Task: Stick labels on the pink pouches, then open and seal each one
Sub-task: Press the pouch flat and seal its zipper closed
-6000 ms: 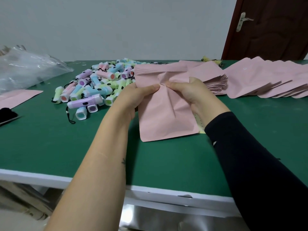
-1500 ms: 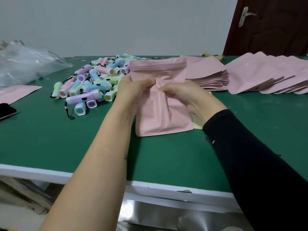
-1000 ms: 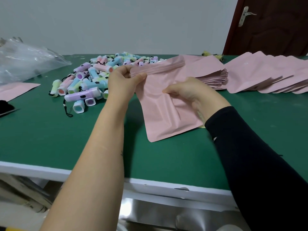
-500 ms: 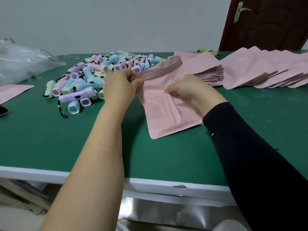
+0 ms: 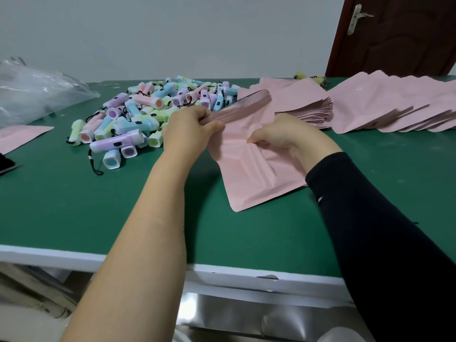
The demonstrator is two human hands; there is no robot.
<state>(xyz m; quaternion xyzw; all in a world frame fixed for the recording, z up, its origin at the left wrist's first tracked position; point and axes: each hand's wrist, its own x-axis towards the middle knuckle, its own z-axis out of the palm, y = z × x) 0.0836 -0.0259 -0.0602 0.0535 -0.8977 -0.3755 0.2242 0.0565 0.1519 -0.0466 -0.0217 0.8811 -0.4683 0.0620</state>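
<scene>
A pink pouch (image 5: 249,174) is held tilted above the green table (image 5: 98,206), its zip top pointing up and to the right. My left hand (image 5: 190,129) pinches the zip strip at the pouch's top left corner. My right hand (image 5: 286,134) grips the pouch's front wall near its middle right. A stack of flat pink pouches (image 5: 303,104) lies just behind my right hand. More pink pouches (image 5: 394,104) fan out at the far right.
A heap of pastel mini flashlights (image 5: 138,114) lies left of my left hand. A clear plastic bag (image 5: 32,95) sits at the far left, with one pink pouch (image 5: 17,137) in front of it. A brown door (image 5: 399,33) stands behind the table.
My left hand moved from the pouch's middle up to its zip top. The pouch tilted from upright to slanting right and its lower edge shifted right.
</scene>
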